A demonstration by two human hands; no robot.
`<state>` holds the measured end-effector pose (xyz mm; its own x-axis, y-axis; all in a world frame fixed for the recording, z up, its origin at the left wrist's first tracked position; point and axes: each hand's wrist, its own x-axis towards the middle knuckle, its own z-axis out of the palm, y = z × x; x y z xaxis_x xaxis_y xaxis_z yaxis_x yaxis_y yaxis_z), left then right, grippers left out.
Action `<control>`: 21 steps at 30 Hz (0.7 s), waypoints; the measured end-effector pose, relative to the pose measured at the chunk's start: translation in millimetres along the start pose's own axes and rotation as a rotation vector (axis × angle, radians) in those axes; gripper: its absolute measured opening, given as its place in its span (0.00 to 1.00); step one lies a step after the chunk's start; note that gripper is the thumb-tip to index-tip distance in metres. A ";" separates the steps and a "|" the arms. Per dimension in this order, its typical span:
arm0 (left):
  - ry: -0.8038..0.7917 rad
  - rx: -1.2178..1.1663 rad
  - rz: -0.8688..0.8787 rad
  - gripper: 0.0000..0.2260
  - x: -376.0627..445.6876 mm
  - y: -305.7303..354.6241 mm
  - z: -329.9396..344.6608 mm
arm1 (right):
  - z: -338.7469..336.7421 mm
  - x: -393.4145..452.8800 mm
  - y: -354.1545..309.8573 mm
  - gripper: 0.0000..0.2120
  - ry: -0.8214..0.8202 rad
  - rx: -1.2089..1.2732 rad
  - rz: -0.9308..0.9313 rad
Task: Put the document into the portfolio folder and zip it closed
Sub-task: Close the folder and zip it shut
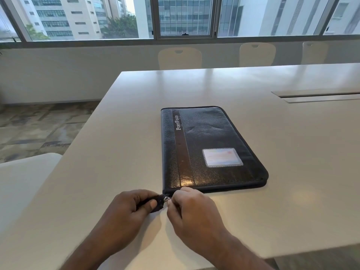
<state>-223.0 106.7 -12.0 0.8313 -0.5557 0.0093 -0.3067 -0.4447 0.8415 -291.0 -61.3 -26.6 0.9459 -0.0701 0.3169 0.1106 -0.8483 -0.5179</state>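
Lying flat on the white table (116, 133): black portfolio folder (206, 147), cover down. At its near left corner our left hand (134, 205) pinches the zipper's fabric tail (158, 204) taut; our right hand (191, 207) nips the metal zipper pull (166, 198). Document unseen, presumably inside.

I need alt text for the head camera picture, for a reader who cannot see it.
Two hands work at the near left corner of a closed black leather portfolio folder on a white table: the left hand holds a black tab, the right hand pinches the silver zipper pull.
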 end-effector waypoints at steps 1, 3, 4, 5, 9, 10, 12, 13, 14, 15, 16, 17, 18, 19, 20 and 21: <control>0.002 0.017 -0.003 0.20 0.0 -0.5 -0.1 | -0.6 -0.1 0.3 0.14 0.011 -0.003 0.020; 0.000 0.054 -0.016 0.19 0.4 -1.3 -0.4 | -2.0 -0.1 1.3 0.15 0.017 -0.016 0.052; -0.004 0.070 -0.022 0.19 0.6 -1.6 -0.7 | -2.6 -0.1 1.9 0.15 0.017 -0.024 0.063; -0.009 0.082 -0.027 0.19 1.1 -1.6 -0.9 | -3.1 -0.1 2.5 0.15 0.020 -0.032 0.074; -0.017 0.108 -0.035 0.18 2.5 -1.0 -1.6 | -3.5 -0.2 4.0 0.14 0.045 -0.091 0.107; -0.018 0.114 -0.038 0.18 2.7 -1.2 -1.9 | -4.1 -0.3 5.1 0.14 0.052 -0.105 0.117; -0.021 0.125 -0.048 0.17 2.9 -2.5 -3.0 | -6.6 -0.3 9.3 0.13 0.064 -0.137 0.143; -0.018 0.130 -0.054 0.17 3.0 -3.5 -3.9 | -8.6 -0.4 12.3 0.13 0.072 -0.156 0.162; -0.012 0.135 -0.057 0.16 3.2 -4.6 -4.8 | -11.2 -0.9 15.7 0.13 0.084 -0.174 0.186; -0.006 0.138 -0.058 0.17 3.2 -5.4 -5.6 | -14.0 -1.4 19.4 0.14 0.099 -0.184 0.209; 0.001 0.139 -0.059 0.17 3.0 -6.0 -6.1 | -16.9 -2.2 22.8 0.14 0.116 -0.187 0.228; 0.007 0.135 -0.059 0.17 3.0 -6.4 -6.3 | -19.8 -3.1 25.8 0.14 0.130 -0.186 0.243; 0.009 0.132 -0.062 0.17 3.0 -6.8 -6.4 | -22.4 -4.0 28.6 0.14 0.139 -0.187 0.255; 0.008 0.128 -0.066 0.17 3.4 -7.0 -6.5 | -24.6 -4.9 31.2 0.15 0.145 -0.192 0.265; 0.006 0.127 -0.070 0.17 3.6 -7.1 -6.5 | -26.6 -5.9 33.9 0.15 0.151 -0.197 0.272; 0.004 0.129 -0.069 0.17 4.1 -7.1 -6.6 | -28.4 -6.8 36.5 0.15 0.159 -0.199 0.278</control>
<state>-214.4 112.2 -14.4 0.8545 -0.5175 -0.0439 -0.3053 -0.5690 0.7636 -302.1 -106.7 -25.1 0.8707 -0.3790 0.3134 -0.2195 -0.8697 -0.4420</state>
